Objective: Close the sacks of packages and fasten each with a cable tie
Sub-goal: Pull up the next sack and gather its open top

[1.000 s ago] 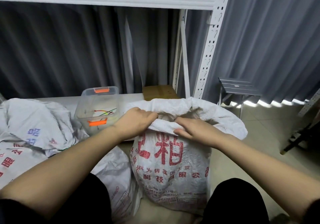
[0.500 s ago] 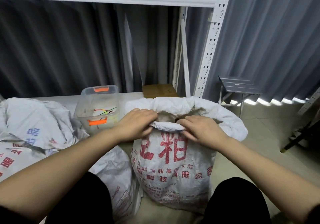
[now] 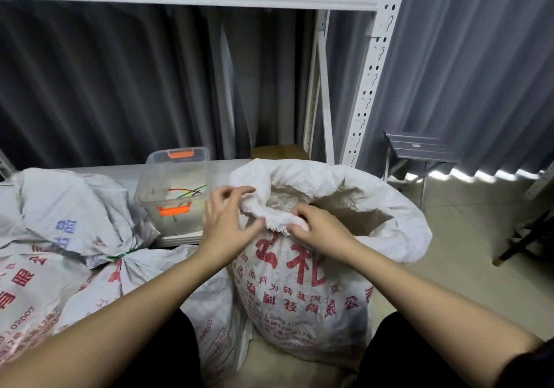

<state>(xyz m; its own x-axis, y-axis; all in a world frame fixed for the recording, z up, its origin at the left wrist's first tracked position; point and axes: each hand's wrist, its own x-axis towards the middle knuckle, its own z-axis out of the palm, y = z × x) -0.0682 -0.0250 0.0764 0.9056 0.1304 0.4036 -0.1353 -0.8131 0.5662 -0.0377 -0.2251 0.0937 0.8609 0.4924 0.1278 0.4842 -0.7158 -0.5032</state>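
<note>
Grey curtains (image 3: 120,87); tiled floor (image 3: 467,267); right hand (image 3: 322,231) pinching sack (image 3: 299,282) rim, left hand (image 3: 229,222) spread.

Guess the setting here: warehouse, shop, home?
Probably a small packing or storage room: slotted metal shelving, printed woven sacks on the floor, one already tied, and a clear bin of cable ties.

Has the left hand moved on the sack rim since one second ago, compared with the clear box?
Yes. The left hand, earlier closed on the sack rim, has opened its fingers and sits slightly lower, nearer the box front.
</note>
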